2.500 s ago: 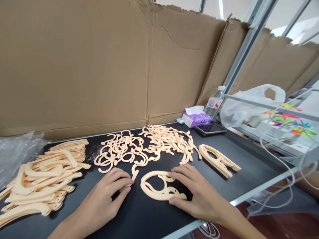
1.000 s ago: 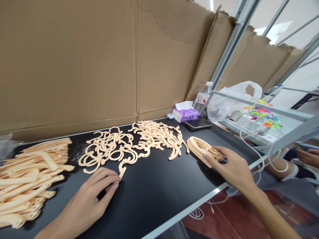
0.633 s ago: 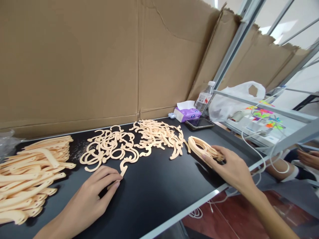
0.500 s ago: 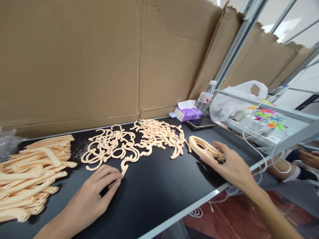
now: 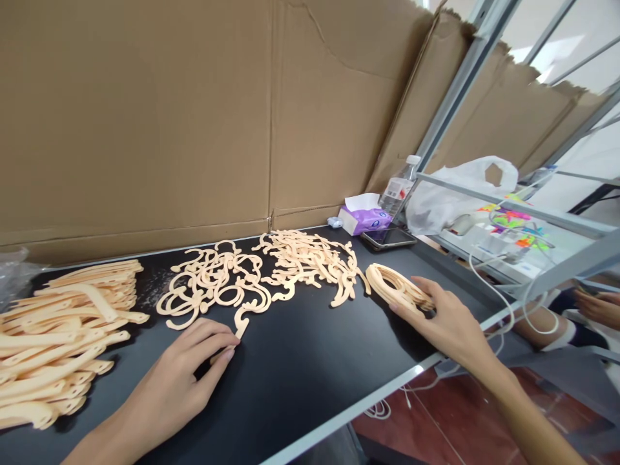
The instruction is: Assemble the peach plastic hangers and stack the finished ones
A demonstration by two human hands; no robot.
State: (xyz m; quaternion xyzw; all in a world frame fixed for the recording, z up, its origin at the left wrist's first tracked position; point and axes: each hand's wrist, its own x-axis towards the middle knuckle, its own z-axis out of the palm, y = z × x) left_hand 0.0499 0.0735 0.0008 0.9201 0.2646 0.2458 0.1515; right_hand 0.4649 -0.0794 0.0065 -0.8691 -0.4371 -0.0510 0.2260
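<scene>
My left hand [image 5: 188, 368] is low over the black tabletop, thumb and fingers pinched on the lower end of a small cream hook-shaped piece [image 5: 241, 321]. What lies under the fingertips is partly hidden. Around the near right end of a stack of cream curved pieces [image 5: 387, 279], my right hand [image 5: 445, 323] has its thumb in front and its fingers behind. A tangle of cream C-shaped pieces [image 5: 217, 278] lies just beyond the left hand. To its right is a heap of smaller cream curved pieces [image 5: 305, 255]. Long cream pieces [image 5: 62, 342] are piled at the far left.
Cardboard [image 5: 145, 116] walls the back edge. A purple tissue pack [image 5: 365, 218], a phone [image 5: 390, 239] and a plastic bottle [image 5: 400, 187] stand at the back right. Beyond the metal frame are a white bag [image 5: 436, 200], white cables [image 5: 508, 310] and another person's hand [image 5: 598, 307].
Both hands keep their holds with almost no movement. The view has shifted very slightly.
</scene>
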